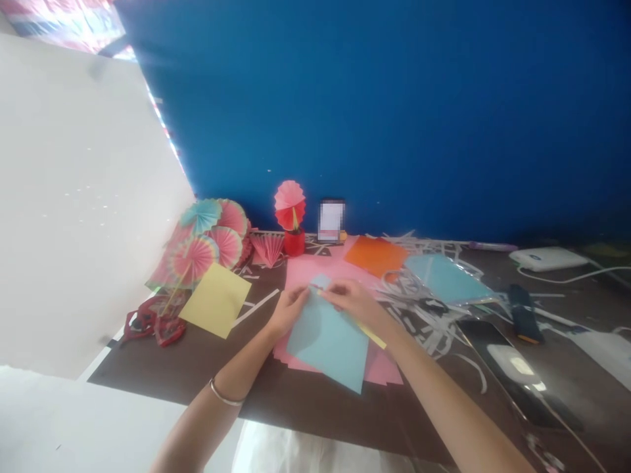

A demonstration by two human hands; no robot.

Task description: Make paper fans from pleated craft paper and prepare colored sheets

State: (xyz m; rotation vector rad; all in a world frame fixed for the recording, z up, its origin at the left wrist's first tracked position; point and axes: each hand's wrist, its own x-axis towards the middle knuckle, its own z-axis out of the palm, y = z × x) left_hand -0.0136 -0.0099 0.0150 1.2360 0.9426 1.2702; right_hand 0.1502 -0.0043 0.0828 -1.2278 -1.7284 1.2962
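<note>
A light blue sheet of paper [329,348] lies at an angle over a stack of pink paper [300,270] in front of me. My left hand [290,310] pinches its far edge, thumb and fingertips together. Just to the right, my right hand [355,303] pinches the same edge, the fingertips of both hands nearly meeting. A small piece of the blue paper shows beyond the fingers. Under my right wrist a yellow paper edge [372,335] sticks out. To the left lies a yellow square sheet [217,301].
Folded paper fans [221,240] and red-handled scissors [165,325] are at the left. A paper fan flower [290,203] stands in a red pot [294,243]. Orange paper [377,256], white paper strips [424,322], packaged blue paper [448,279] and a phone [493,368] lie rightward.
</note>
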